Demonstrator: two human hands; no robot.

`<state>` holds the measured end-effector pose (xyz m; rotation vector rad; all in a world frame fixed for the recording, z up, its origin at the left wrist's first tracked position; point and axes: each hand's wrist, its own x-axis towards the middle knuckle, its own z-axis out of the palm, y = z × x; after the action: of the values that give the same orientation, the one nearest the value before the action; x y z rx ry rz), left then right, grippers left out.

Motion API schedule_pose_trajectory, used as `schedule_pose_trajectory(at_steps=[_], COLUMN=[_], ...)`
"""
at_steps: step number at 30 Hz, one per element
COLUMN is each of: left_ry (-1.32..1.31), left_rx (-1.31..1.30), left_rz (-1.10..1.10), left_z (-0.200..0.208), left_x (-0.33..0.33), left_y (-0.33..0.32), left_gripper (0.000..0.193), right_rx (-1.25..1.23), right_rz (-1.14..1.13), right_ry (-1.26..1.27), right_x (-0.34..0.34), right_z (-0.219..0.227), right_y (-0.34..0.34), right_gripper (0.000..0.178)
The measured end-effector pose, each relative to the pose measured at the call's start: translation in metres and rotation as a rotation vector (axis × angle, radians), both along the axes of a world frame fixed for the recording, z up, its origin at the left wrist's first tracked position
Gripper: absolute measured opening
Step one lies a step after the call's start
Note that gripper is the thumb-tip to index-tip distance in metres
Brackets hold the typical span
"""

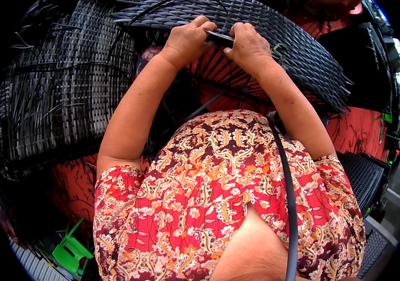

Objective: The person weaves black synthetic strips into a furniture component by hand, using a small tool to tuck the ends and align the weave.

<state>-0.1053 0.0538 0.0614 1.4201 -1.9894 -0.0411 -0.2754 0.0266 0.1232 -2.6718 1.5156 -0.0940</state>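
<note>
Both of my hands are raised in front of me at the edge of a dark grey woven wicker panel (298,51). Fingers curled, my left hand (187,41) pinches one end of a flat, shiny grey wicker strip (219,35). My right hand (250,48) grips the same strip a short way to the right, thumb underneath. A thin dark strand loops above the hands, over the weave. Below them, several loose dark strands fan out over red material. A small green tie (280,52) sits on the panel beside my right hand.
A large grey woven piece (73,89) with many loose strand ends stands at the left. A bright green plastic stool (71,253) is at the lower left. Red sheeting (356,131) with scraps lies at the right, near another woven piece (361,178). A dark band (286,187) crosses my patterned shirt.
</note>
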Motion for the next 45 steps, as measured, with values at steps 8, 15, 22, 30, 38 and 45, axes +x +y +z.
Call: schedule_pose_trajectory(at_steps=[8,15,22,30,38,45], left_ry=[-0.003,0.215,-0.060,0.019,-0.088,-0.070], left_rx=[-0.104,-0.023,0.150,0.051,0.220,0.007], left_rz=[0.024,0.034,0.016,-0.035,-0.034,-0.056], left_z=[-0.008,0.007,0.022,0.033,0.038,0.024], left_x=[-0.005,0.048,0.067,0.066,0.063,0.058], left_y=[0.007,0.001,-0.010,0.000,-0.009,-0.011], left_gripper=[0.040,0.040,0.043,0.033,0.036,0.027], right_rx=[-0.106,-0.034,0.039,0.040,0.052,-0.018], right_rz=[0.014,0.153,0.150,0.107,0.080,0.094], right_ry=[-0.081,-0.214,-0.086,0.007,0.063,0.072], right_x=[-0.007,-0.013,0.033,0.043,0.048,0.042], right_z=[-0.012,0.006,0.004,0.012,0.016,0.010], right_y=[0.007,-0.016,-0.021,-0.024,-0.025,-0.018], right_gripper=[0.040,0.050,0.054,0.053,0.050,0.050])
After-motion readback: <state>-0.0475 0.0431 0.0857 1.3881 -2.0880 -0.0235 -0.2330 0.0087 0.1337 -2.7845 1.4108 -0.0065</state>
